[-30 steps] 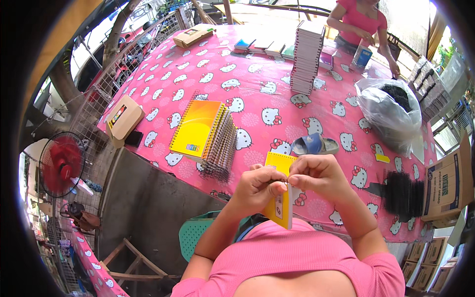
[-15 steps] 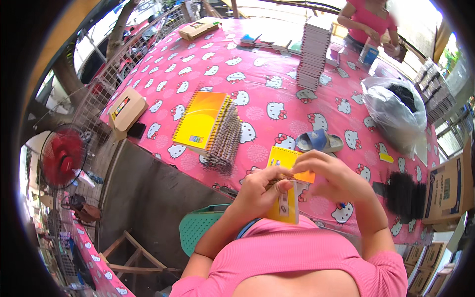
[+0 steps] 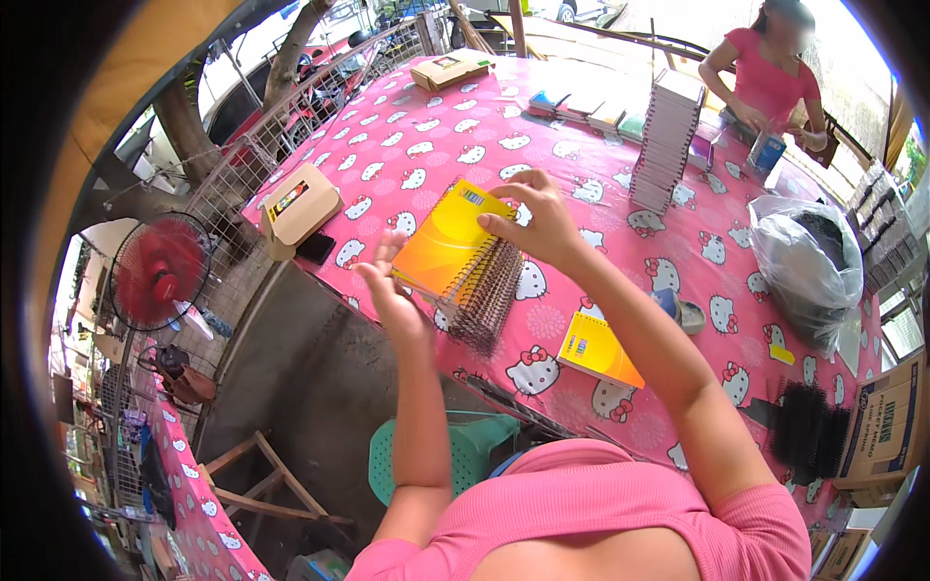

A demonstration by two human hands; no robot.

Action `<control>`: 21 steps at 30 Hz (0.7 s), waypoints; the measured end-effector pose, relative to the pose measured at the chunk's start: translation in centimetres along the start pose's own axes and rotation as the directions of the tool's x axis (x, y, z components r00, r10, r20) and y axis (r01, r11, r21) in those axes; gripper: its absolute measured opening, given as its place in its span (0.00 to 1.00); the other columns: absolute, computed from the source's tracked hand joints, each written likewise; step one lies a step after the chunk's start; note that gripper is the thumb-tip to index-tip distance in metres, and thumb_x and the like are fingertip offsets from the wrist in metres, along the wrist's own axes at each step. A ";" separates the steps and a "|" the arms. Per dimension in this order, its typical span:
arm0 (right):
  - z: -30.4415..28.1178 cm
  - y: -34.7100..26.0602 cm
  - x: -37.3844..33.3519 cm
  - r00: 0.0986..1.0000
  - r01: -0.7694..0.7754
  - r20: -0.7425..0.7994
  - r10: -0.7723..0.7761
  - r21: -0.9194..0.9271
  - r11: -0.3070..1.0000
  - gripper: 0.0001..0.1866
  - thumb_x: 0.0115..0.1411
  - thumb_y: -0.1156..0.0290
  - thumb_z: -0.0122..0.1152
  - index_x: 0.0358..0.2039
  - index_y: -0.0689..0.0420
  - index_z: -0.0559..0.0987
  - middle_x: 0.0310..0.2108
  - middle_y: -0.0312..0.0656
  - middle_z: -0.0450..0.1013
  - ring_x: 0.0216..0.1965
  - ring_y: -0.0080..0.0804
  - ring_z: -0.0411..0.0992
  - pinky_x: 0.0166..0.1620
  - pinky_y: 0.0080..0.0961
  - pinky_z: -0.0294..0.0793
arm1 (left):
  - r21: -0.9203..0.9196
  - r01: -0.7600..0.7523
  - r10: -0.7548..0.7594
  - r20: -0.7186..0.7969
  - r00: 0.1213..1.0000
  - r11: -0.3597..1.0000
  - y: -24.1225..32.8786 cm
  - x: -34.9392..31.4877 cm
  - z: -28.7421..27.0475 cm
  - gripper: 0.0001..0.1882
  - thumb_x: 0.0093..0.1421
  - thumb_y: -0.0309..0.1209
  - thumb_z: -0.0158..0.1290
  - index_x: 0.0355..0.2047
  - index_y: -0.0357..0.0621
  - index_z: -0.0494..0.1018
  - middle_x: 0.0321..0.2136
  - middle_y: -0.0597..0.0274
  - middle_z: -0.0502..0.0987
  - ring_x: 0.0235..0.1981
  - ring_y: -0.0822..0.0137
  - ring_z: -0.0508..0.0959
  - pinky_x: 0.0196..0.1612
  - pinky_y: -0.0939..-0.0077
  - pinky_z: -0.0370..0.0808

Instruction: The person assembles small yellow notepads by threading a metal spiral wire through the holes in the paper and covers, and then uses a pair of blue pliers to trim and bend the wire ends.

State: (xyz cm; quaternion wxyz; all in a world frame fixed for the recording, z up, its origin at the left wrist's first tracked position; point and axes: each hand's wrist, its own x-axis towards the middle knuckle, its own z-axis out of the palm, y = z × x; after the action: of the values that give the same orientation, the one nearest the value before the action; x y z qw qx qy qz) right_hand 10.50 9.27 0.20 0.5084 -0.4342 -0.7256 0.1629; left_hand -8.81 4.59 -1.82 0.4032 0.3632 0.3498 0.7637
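Note:
A yellow and orange spiral notebook (image 3: 450, 237) lies on top of a stack of spiral notebooks (image 3: 491, 302), whose coiled wires face right. My right hand (image 3: 535, 221) reaches across to the far right corner of this top notebook, thumb on its cover and fingers bent at the edge. Beside the stack's left edge, my left hand (image 3: 395, 295) is open with fingers spread, holding nothing. Another yellow notebook (image 3: 601, 351) lies flat on the table, left of my right forearm. Partly behind that forearm is a blue and grey slipper (image 3: 683, 310).
The table has a pink patterned cover (image 3: 542, 320). Farther back stand a tall notebook stack (image 3: 668, 145) and a clear plastic bag (image 3: 809, 261). Black wire coils (image 3: 809, 426) and a carton (image 3: 882, 421) are at right. Across the table, a person in pink (image 3: 770, 87) handles something blue.
Both hands have moved from near my body to the stack, carrying the small notebook, which now lies on top turned the other way. My left hand has let go. The view has shifted.

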 end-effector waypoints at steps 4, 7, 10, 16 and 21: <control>2.5 0.8 0.6 0.992 0.088 -0.100 -0.077 0.120 0.989 0.16 0.56 0.65 0.56 0.43 0.59 0.74 0.35 0.47 0.71 0.40 0.41 0.69 0.44 0.34 0.69 | 0.030 -0.160 0.163 -0.104 0.981 0.987 -2.9 0.6 0.5 0.31 0.66 0.53 0.36 0.39 0.29 0.67 0.42 0.45 0.74 0.41 0.58 0.75 0.45 0.66 0.74; 2.8 1.1 -0.2 0.987 0.043 -0.159 -0.038 0.032 0.999 0.19 0.58 0.61 0.54 0.47 0.59 0.70 0.40 0.49 0.68 0.45 0.46 0.65 0.52 0.37 0.64 | 0.142 -0.152 0.176 -0.175 0.969 0.978 -1.9 -0.1 1.9 0.30 0.66 0.53 0.37 0.37 0.30 0.66 0.41 0.46 0.75 0.38 0.61 0.75 0.43 0.67 0.74; -0.4 -0.2 -3.6 0.959 0.098 -0.254 -0.125 -0.117 0.988 0.26 0.58 0.55 0.57 0.49 0.60 0.68 0.45 0.52 0.67 0.49 0.49 0.64 0.53 0.39 0.63 | 0.225 -0.283 0.327 -0.192 0.925 0.932 -0.7 0.4 -0.1 0.28 0.66 0.51 0.38 0.38 0.32 0.66 0.41 0.47 0.76 0.36 0.64 0.75 0.38 0.72 0.75; -12.0 6.5 -23.0 0.669 -0.743 -0.198 0.716 -0.149 0.653 0.19 0.55 0.62 0.63 0.39 0.64 0.75 0.34 0.46 0.72 0.37 0.35 0.72 0.40 0.30 0.71 | -0.314 -0.536 0.598 0.144 0.788 0.783 10.3 -7.5 -0.6 0.20 0.67 0.38 0.34 0.48 0.33 0.63 0.49 0.42 0.70 0.47 0.52 0.73 0.51 0.60 0.68; -9.7 4.4 -26.4 0.586 -0.808 -0.214 0.782 -0.080 0.584 0.14 0.54 0.69 0.64 0.35 0.64 0.73 0.29 0.40 0.71 0.29 0.26 0.70 0.34 0.26 0.71 | 0.100 -0.435 0.163 0.833 0.529 0.895 6.8 -10.1 3.0 0.20 0.62 0.25 0.44 0.55 0.37 0.58 0.47 0.48 0.69 0.47 0.57 0.73 0.52 0.68 0.68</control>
State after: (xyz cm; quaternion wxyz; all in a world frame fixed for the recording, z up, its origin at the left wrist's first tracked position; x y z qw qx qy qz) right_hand 23.90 -11.22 -14.30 0.3974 -0.7658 -0.4228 0.2773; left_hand -4.67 -6.37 2.52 0.3190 0.7800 0.1698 0.5109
